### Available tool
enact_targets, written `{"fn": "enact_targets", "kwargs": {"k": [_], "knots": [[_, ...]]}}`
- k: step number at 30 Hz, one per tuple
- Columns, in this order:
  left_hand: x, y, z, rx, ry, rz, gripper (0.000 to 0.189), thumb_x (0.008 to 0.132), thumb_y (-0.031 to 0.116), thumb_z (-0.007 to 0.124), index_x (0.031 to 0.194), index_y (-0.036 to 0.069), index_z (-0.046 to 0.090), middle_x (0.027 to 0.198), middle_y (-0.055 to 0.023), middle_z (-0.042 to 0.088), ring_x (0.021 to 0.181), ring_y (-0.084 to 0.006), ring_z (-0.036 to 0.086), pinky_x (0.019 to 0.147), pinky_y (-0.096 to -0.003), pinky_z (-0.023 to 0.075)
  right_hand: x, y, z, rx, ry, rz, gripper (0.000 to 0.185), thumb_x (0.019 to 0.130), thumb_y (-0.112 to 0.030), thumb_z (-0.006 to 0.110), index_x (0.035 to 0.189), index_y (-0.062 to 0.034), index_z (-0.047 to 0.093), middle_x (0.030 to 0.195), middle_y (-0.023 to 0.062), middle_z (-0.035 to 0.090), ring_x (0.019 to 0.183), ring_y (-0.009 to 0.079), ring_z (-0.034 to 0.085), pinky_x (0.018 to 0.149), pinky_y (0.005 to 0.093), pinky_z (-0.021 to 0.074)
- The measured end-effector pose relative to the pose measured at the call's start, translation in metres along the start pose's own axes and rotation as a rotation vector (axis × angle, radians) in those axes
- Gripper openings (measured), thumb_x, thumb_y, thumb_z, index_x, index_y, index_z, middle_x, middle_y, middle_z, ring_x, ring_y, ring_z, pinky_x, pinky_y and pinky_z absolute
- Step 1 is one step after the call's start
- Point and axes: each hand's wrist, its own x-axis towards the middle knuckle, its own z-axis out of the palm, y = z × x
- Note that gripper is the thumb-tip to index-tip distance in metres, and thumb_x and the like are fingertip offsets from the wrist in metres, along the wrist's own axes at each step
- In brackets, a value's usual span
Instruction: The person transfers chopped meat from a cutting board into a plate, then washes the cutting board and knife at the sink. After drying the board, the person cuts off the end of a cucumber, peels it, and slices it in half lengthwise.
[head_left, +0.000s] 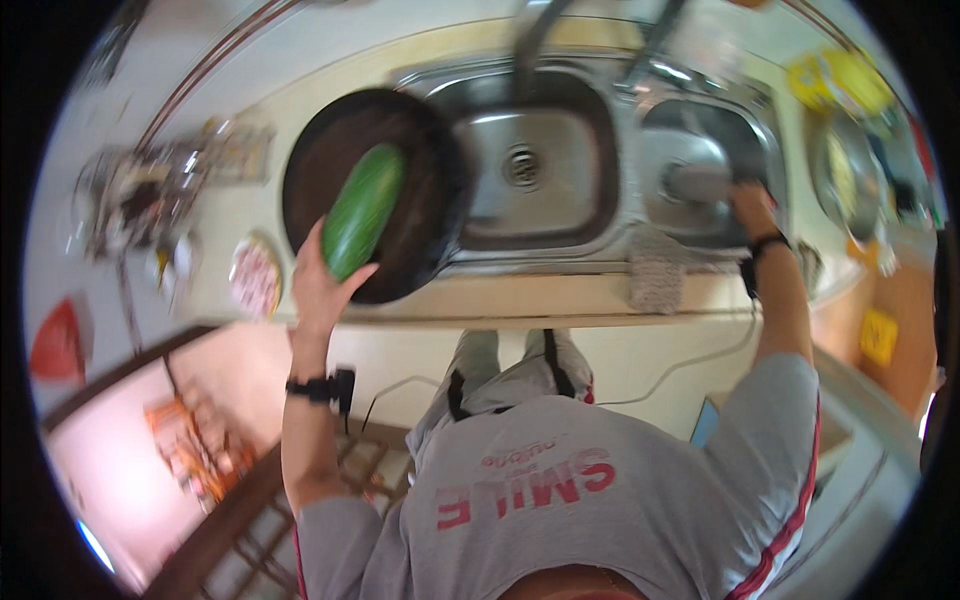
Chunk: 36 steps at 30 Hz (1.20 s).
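A large green gourd (364, 214) lies slantwise in my left hand (321, 274), its lower end held between the thumb and fingers. Beneath it is a wide dark wok (315, 150), which overlaps the left edge of the sink. Over the smaller right basin (660, 225), my right hand (752, 208) grips a flat grey tool (699, 183). Motion blurs this tool, so I cannot tell its exact kind. The larger middle basin (547, 199) shows its drain strainer.
A textured grey cloth (657, 277) hangs over the counter's front edge. At left is a plate of pinkish chopped food (255, 276). To the right stand a metal bowl (847, 176) and a yellow package (840, 81). A blurred faucet (536, 37) reaches over the middle basin.
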Motion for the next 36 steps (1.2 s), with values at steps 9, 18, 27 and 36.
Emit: {"fn": "enact_targets", "kwargs": {"k": [9,18,27,36], "knots": [[-0.050,-0.039,-0.014,-0.281,-0.044,-0.267,0.098,0.067,0.040,0.095,0.147,0.008,0.048,0.125,-0.0195,0.066,0.117,-0.0362,0.065,0.101,-0.0432,0.0529,-0.172,-0.043,-0.037,1.190,0.455,0.146,0.030,0.099,-0.027,0.069,0.107,-0.0047,0.051,0.076,0.0050,0.050,0.069,0.0176,0.046,0.065,0.0334,0.0435],[-0.011,-0.062,0.007,-0.211,0.147,-0.021,0.091,0.073,0.038,0.092,0.148,0.012,0.048,0.131,-0.0158,0.059,0.119,-0.0369,0.059,0.101,-0.0443,0.0508,-0.298,-0.258,-0.288,1.789,0.204,-0.102,0.041,0.108,-0.018,0.054,0.148,-0.0099,0.049,0.070,-0.0100,0.040,0.056,0.0008,0.035,0.048,0.0187,0.0268],[-0.010,-0.103,0.023,-0.883,0.104,-0.079,0.071,0.085,0.031,0.085,0.140,0.000,0.053,0.128,-0.0205,0.063,0.116,-0.0327,0.064,0.101,-0.0402,0.0498,-0.255,-0.359,-0.448,1.360,0.324,-0.220,0.037,0.108,-0.031,0.054,0.128,-0.0003,0.057,0.091,0.0249,0.069,0.086,0.0455,0.067,0.077,0.0450,0.0521],[-0.012,-0.099,0.028,-0.859,0.168,-0.109,0.069,0.081,0.029,0.086,0.136,0.000,0.057,0.125,-0.0197,0.064,0.114,-0.0333,0.065,0.100,-0.0397,0.0501,-0.253,-0.359,-0.470,1.173,0.390,-0.252,0.037,0.108,-0.031,0.054,0.126,0.0011,0.057,0.097,0.0265,0.071,0.093,0.0472,0.069,0.079,0.0480,0.0535]]}}
